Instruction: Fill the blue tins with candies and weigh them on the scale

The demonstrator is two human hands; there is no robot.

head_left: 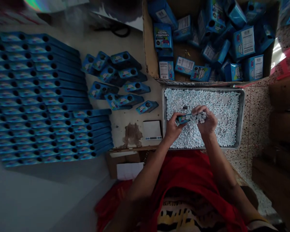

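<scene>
Down over the metal tray (241, 96) now, both hands close together above a thick bed of white pellets (222, 103). Left hand (172, 128) on the near left side, fingers clamped round a small blue box (183, 119), box roughly level, one end pointed at the other hand. Right hand (207, 122) just beside it, fingers curled in and cupped round a handful of pellets (200, 116), heaped right at the end of the box and touching it. Thumb tucked out of sight, so no telling how tight that cup really is. Tray brimming edge to edge, speckled floor (253, 122) to its right, cardboard carton (148, 48) hard up against its far side. Carton stuffed with blue packets (244, 42), tumbled every which way, white labels showing on several. Just left of the tray, a small white scale (151, 130) on a pale worktop (96, 42). Farther left on that worktop, a loose heap of open blue boxes (120, 80), and beyond it long neat rows of blue boxes (38, 96), overlapped like tiles, round holes all facing up. Red garment (186, 174) across the lap at the bottom of the view, bare forearms reaching out over it toward the tray
</scene>
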